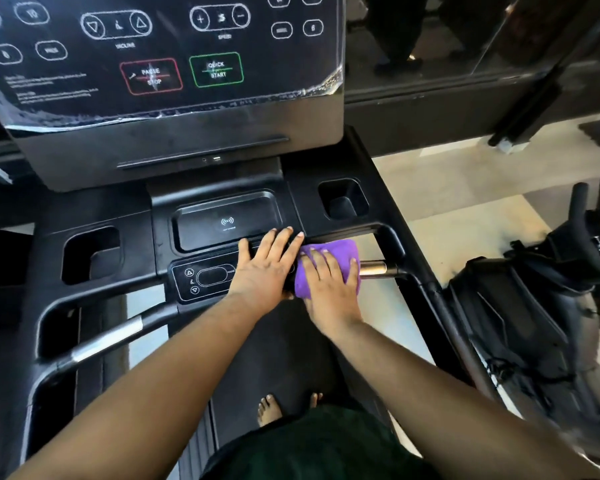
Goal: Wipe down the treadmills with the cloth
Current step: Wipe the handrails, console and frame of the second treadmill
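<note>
I stand on a black treadmill, facing its console. A purple cloth lies on the right part of the lower control bar, next to the metal grip of the right handlebar. My right hand presses flat on the cloth, fingers spread over it. My left hand rests flat on the console just left of the cloth, fingers apart, covering the right half of the small control panel. Part of the cloth is hidden under my right hand.
The touch display with a peeling plastic film rises ahead. Cup holders sit on both sides of the phone tray. Another black machine stands close on the right. My bare feet are on the belt.
</note>
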Available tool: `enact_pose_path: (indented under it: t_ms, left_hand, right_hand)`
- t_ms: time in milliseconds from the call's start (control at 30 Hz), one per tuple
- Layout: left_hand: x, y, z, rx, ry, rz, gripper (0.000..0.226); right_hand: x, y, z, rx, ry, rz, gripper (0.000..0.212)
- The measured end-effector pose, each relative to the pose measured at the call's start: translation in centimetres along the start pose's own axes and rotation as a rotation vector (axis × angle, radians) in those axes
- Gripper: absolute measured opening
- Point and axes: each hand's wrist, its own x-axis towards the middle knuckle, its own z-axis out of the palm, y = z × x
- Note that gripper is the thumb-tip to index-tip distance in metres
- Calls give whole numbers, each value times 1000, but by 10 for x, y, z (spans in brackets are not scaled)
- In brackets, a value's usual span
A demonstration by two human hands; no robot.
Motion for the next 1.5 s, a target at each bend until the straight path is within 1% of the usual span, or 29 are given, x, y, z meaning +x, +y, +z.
enact_pose_path:
  t_ms: [67, 133, 200, 233, 333, 433, 467, 500, 600, 633, 667, 700, 800, 833, 900, 933, 1000, 1067, 1100, 1167, 1233, 1267, 1300, 1333, 1433, 1467, 1500]
  left_hand:
    - [-1, -3, 0, 0, -11, 20, 119]
    - [-2, -6, 0, 0, -9, 30, 121]
    - [-2, -8, 0, 1, -5, 32, 121]
    - [-3, -8, -1, 5, -2, 35, 121]
    - [-6, -10, 0, 21, 7, 49, 119]
    - [-6, -10, -2, 38, 27, 62, 117]
    - [-5, -9, -3, 39, 28, 58, 116]
    - [-4, -7, -4, 40, 28, 53, 115]
    - [-2, -3, -7, 47, 0, 32, 113]
    - [-2, 1, -6, 50, -2, 32, 113]
    - [-2, 4, -6, 54, -2, 35, 113]
    - [-2, 6, -7, 47, -13, 37, 112]
    - [1, 11, -11, 16, -6, 23, 112]
    - [2, 11, -11, 7, -3, 16, 111]
    - [3, 11, -11, -13, 11, -2, 110]
    - [4, 10, -11, -29, 23, -12, 110]
    - [9, 10, -11, -74, 39, -35, 116]
    - [17, 10, -15, -107, 29, -47, 125]
    - [21, 10, -17, -117, 21, -49, 127]
    - [30, 9, -21, -166, 15, -76, 127]
    - [40, 6, -25, -227, 25, -122, 127]
    - [45, 5, -26, -238, 22, -141, 127]
    - [50, 4, -28, -233, 7, -160, 127]
    - [54, 3, -29, -220, -17, -175, 126]
    - [64, 4, -29, -205, -94, -225, 123]
    - [66, 4, -29, -213, -110, -244, 122]
    - [68, 4, -29, -218, -125, -260, 121]
  right_hand:
    - [1, 13, 1, -19, 9, -73, 91]
    - [14, 30, -7, -36, -51, -111, 92]
    - [36, 41, -20, -33, -161, -64, 87]
    - [42, 42, -24, -30, -179, -39, 85]
    - [27, 44, -14, 18, -145, 51, 90]
    - [-6, 59, 8, -1, -22, 110, 100]
    - [-3, 65, 7, -6, -40, 107, 100]
    - [7, 72, 2, 2, -82, 101, 98]
    - [45, 83, -26, 45, -319, 47, 84]
    - [47, 86, -29, 42, -347, 16, 82]
    - [44, 89, -26, 47, -325, 3, 83]
    - [34, 90, -17, 35, -265, 17, 86]
    - [-11, 99, 21, 10, -27, 115, 101]
    - [-20, 104, 29, 11, 20, 118, 106]
    - [-20, 117, 29, 69, 12, 70, 110]
    - [-18, 123, 25, 121, -5, 29, 106]
    - [-7, 136, 11, 274, -43, -87, 88]
    - [10, 148, -5, 516, -72, -188, 75]
    - [19, 151, -11, 615, -59, -215, 72]
    - [46, 148, -25, 684, 16, -241, 75]
    - [73, 129, -40, 597, 123, -237, 83]
    - [84, 117, -48, 487, 174, -222, 88]
    - [97, 105, -51, 370, 191, -210, 93]
    - [107, 93, -52, 274, 151, -204, 94]
    - [138, 68, -36, 161, -153, -231, 93]
    - [149, 66, -29, 147, -203, -246, 93]
    - [160, 65, -25, 140, -214, -262, 92]
